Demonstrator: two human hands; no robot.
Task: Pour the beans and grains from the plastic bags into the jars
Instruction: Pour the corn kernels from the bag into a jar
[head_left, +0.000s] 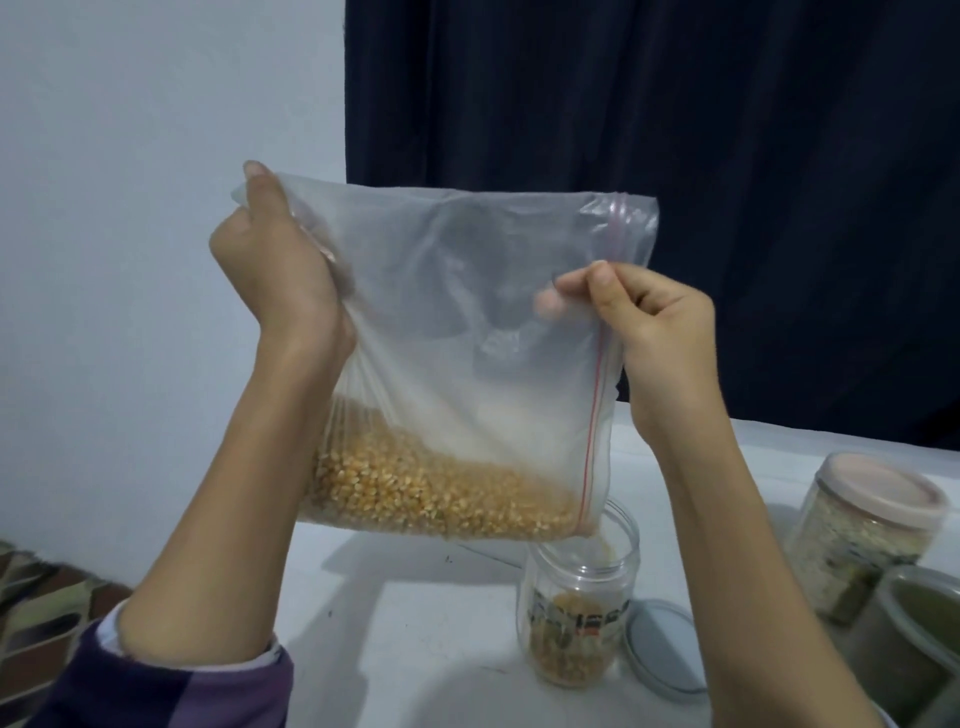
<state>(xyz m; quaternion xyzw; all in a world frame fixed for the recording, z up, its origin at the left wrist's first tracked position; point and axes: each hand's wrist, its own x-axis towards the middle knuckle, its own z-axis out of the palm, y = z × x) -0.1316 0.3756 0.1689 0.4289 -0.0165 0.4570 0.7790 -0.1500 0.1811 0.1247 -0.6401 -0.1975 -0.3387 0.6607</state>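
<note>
Below the right hand (660, 332), an open glass jar (579, 597) stands partly filled with corn kernels (436, 493), its grey lid (662, 644) beside it. That hand pinches the zip-lock bag (467, 312) by its red-lined mouth edge; the left hand (275, 260) grips the opposite corner, tilting kernels toward the jar. Right of the right hand stands a lidded grain jar (862, 530).

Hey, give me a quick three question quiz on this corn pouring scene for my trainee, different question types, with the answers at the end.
1. True or false: the open jar already holds some corn kernels.
2. Which hand pinches the plastic bag at its red zip edge? A) left hand B) right hand
3. Fill in: the grey lid lies on the ___.

Key: 1 true; 2 B; 3 table.
</note>
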